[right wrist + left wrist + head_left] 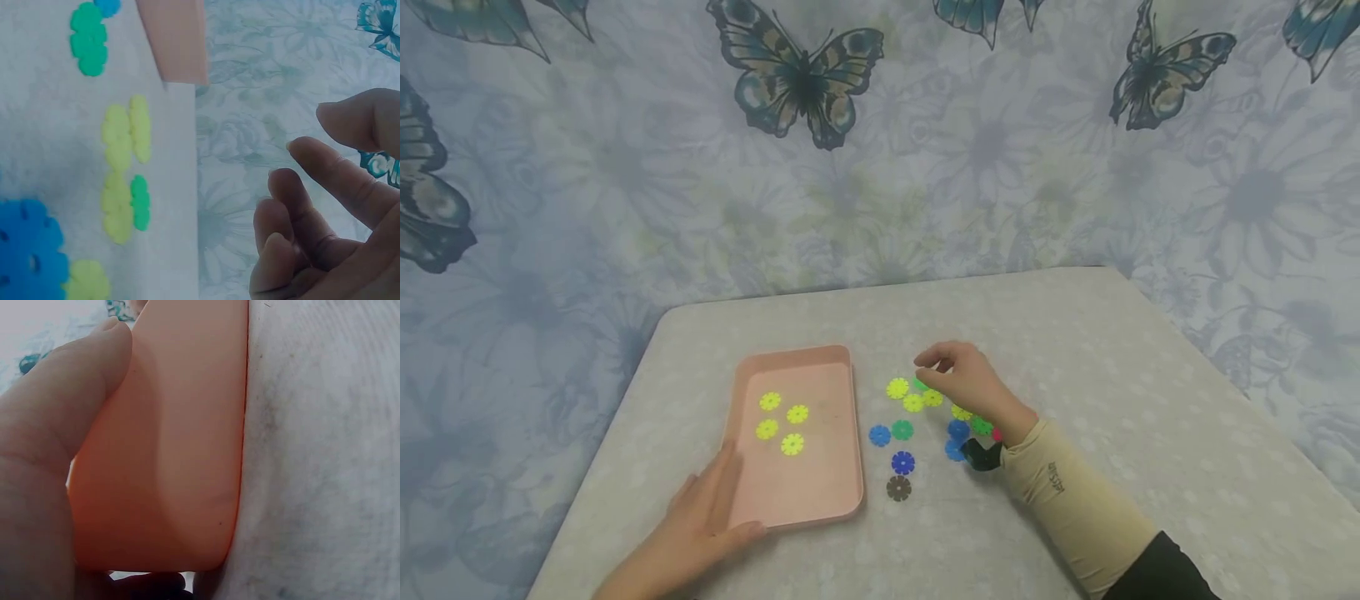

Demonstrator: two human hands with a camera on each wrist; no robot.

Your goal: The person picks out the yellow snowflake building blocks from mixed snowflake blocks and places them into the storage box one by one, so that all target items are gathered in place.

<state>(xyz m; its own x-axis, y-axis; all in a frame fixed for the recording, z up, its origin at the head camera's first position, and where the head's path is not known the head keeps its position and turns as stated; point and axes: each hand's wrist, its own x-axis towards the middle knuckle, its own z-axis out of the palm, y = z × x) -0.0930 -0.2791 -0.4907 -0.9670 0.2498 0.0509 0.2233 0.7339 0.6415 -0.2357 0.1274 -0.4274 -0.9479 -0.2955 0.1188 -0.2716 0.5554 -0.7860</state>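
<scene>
L hand point(700, 517), fingers near-straight, braces tray point(816, 492) at its near-left corner — prob. to steady it w/ four yellow discs point(792, 444) inside. R hand point(966, 379) above loose discs point(903, 462) on worktop point(1075, 358) — fingers bent, thumb apart, nothing held.

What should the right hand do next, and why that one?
Maybe the empty right hand should come down and pinch the leftmost yellow, flower-shaped plastic disc outside the pink rectangular tray: the tray's four discs are all yellow too, and this one lies uncovered.
</scene>
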